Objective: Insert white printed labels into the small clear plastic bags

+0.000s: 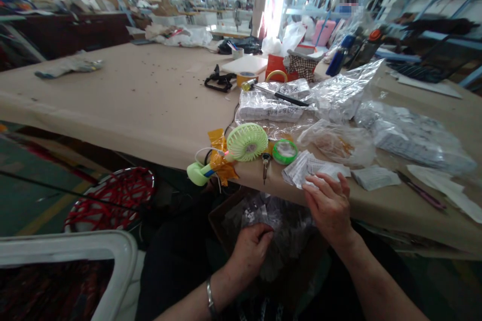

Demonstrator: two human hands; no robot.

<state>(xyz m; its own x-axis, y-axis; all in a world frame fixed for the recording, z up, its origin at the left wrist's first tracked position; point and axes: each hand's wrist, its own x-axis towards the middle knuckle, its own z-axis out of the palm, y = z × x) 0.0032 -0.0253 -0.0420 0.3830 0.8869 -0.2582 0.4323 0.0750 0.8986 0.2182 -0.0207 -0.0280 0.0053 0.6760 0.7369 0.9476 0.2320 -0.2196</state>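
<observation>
My left hand [251, 250] is closed, thumb pressed to the curled fingers, above a cardboard box [222, 220] on my lap side of the table. Clear plastic packets [289, 230] fill the box, and some shiny plastic shows just beyond the left fingers. Whether they grip it is hidden. At the table's front edge my right hand [328, 206] is open, fingertips resting on a loose pile of printed paper slips [311, 166]. A second stack of slips [375, 178] lies just right of it. Left of the pile are a green tape roll [285, 151] and a small metal tool [265, 165].
A green fan [247, 142] is taped to the table edge [169, 150]. Purple-handled tweezers [422, 190] lie at right. Behind are plastic-wrapped bundles [417, 135], a screwdriver-like tool [278, 94] and bottles [341, 55]. A white bin [126, 256] and red-filled basket [109, 200] stand left.
</observation>
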